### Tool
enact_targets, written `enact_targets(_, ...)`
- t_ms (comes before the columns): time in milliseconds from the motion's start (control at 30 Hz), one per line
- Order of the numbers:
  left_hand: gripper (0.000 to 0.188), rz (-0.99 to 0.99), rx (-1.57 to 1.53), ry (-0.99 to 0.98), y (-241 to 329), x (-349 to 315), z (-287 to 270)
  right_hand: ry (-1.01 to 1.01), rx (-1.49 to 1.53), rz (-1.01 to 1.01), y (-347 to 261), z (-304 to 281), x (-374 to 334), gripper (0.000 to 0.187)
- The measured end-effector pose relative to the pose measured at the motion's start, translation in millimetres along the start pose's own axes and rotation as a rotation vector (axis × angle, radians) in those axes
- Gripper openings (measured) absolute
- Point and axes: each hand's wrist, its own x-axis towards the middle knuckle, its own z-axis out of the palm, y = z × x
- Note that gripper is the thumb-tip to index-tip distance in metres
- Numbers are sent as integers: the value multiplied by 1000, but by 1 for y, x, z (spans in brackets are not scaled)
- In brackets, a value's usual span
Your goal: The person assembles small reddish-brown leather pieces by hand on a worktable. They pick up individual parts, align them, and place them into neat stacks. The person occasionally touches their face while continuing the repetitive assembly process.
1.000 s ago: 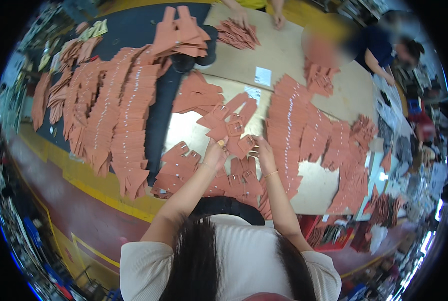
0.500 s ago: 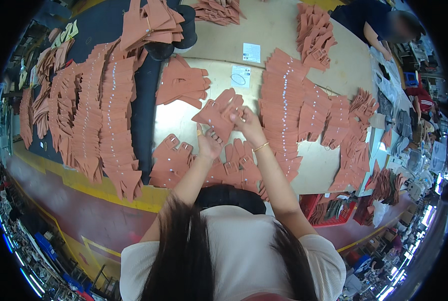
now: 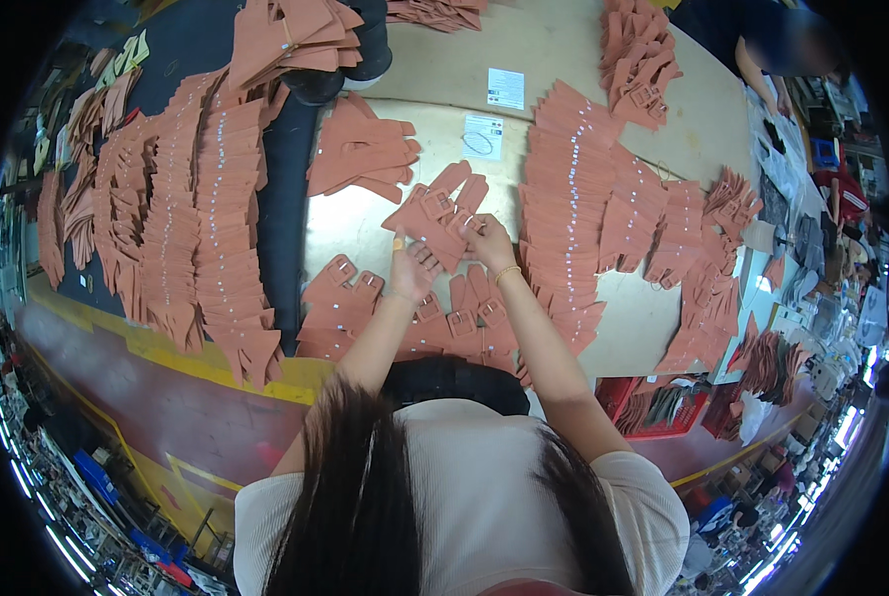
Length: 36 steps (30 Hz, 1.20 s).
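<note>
Between my hands, over the pale tabletop (image 3: pixel 345 233), is a brick-coloured leather shoe upper piece (image 3: pixel 434 221) with buckled straps pointing away from me. My left hand (image 3: pixel 414 270) holds its near left edge, thumb up and fingers curled under. At its right side, my right hand (image 3: pixel 488 242) pinches a strap near a buckle. Just below my hands lie more buckled pieces (image 3: pixel 340 310) of the same colour, some partly behind my forearms. A fanned stack of flat leather pieces (image 3: pixel 363 149) rests beyond my left hand.
Long overlapping rows of leather pieces lie at right (image 3: pixel 568 189) and on the dark surface at left (image 3: pixel 228 199). Two paper sheets (image 3: pixel 483 137) are on the table ahead. A red crate (image 3: pixel 668 412) stands below the right edge. Another person's arm (image 3: pixel 752 74) shows at far right.
The straps of the held piece now stand out spread apart at its far side, with the buckles showing more clearly. My right hand has shifted slightly. The whole view has tilted a little.
</note>
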Motion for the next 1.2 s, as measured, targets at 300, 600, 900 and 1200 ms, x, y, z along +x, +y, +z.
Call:
enact_targets(300,37,87,359,-95,22,10,1,-36,-82,21,-33,-12,-20,39)
enact_targets(600,15,49,340,-319,76,-17,97,20,48,-41,-46,-70,-62,25)
enact_targets(900,14,283,248,-342,54,58,225,39,325,-187,-87,-57,-31,40)
enact_targets(1200,66,529,310,-253,18,57,210,160,646,-269,-153,-30,58,43)
